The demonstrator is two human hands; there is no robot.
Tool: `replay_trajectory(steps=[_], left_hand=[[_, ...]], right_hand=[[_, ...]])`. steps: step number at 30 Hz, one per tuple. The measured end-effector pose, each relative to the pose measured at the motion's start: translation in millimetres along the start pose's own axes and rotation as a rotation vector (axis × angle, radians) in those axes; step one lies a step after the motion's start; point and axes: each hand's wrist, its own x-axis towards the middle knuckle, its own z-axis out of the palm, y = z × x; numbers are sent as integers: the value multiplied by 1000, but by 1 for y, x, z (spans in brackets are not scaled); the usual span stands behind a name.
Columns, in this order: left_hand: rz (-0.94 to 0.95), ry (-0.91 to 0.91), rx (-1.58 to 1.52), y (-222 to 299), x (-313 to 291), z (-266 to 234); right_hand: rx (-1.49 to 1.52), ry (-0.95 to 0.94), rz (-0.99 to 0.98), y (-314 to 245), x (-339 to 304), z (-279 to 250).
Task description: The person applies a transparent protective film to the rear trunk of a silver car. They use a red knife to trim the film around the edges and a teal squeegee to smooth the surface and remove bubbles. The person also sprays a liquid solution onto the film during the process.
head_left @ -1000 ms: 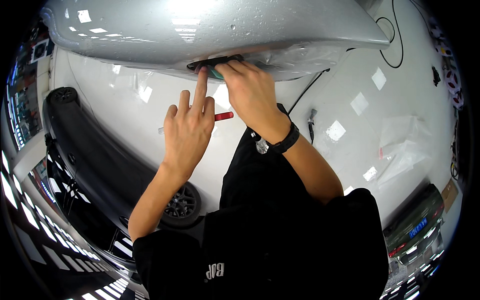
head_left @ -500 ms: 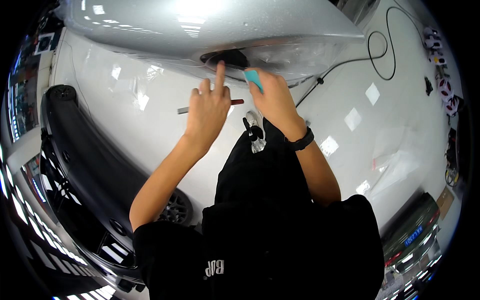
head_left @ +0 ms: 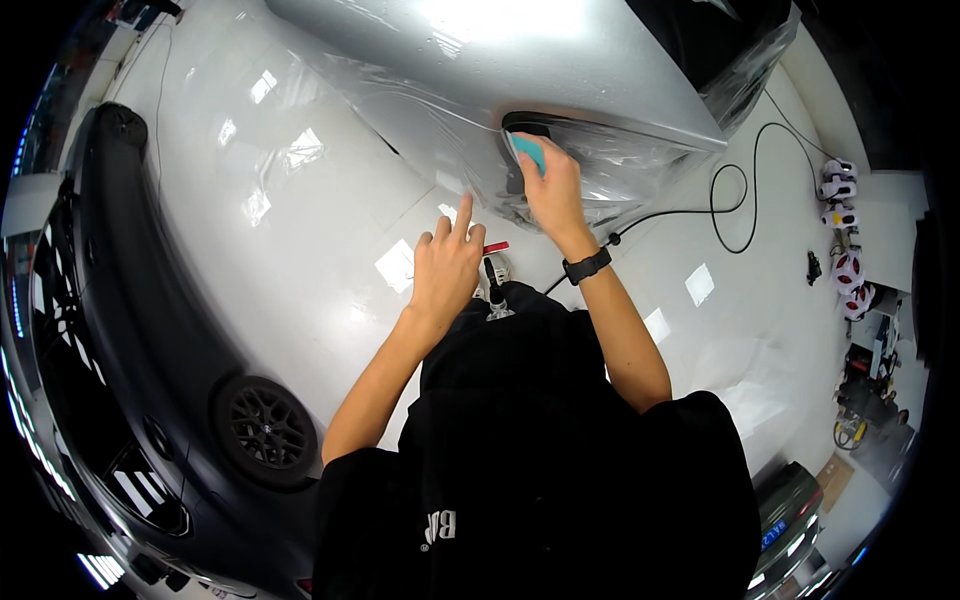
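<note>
Here's the right hand (head_left: 555, 195) up at the silver panel (head_left: 560, 70), its grip pinching a turquoise card (head_left: 527, 152) between thumb and fingers, and the card sits right at the edge of the dark opening (head_left: 525, 122) in the panel's lower part. Whether the card presses on the surface or just hovers there, I can't tell from this angle.

Over to the left hand (head_left: 447, 270): it's lower, below the hanging border of the clear film (head_left: 630, 172), index finger pointing up and the other fingers bent. That grip seems closed around a red tool (head_left: 497, 247) — only the red end pokes out past the palm, so the exact hold is hidden. Whether the index fingertip meets the film or stops just short, I can't say.

And how far along is it all? The panel's broad upper face looks smooth and even, so I'd judge that part the more settled. Around the opening it's another story: the film there is creased, bunched to the right of the card, and not yet lying flat. Its lower border hangs loose above the pale floor (head_left: 350, 230), with no neat edge to it, so this stretch looks the least finished — clearly mid-work. To the right, a black cable (head_left: 690, 211) loops across the floor; to the left stands a dark car (head_left: 180, 330).
</note>
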Motion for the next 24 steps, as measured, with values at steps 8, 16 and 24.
replay_trajectory(steps=[8, 16, 24], left_hand=[[1, 82, -101, -14, 2, 6], [155, 178, 13, -9, 63, 2], [232, 106, 115, -8, 73, 11]], right_hand=[[-141, -82, -32, 3, 6, -2], [-398, -185, 16, 30, -14, -19], [-189, -71, 12, 8, -8, -10]])
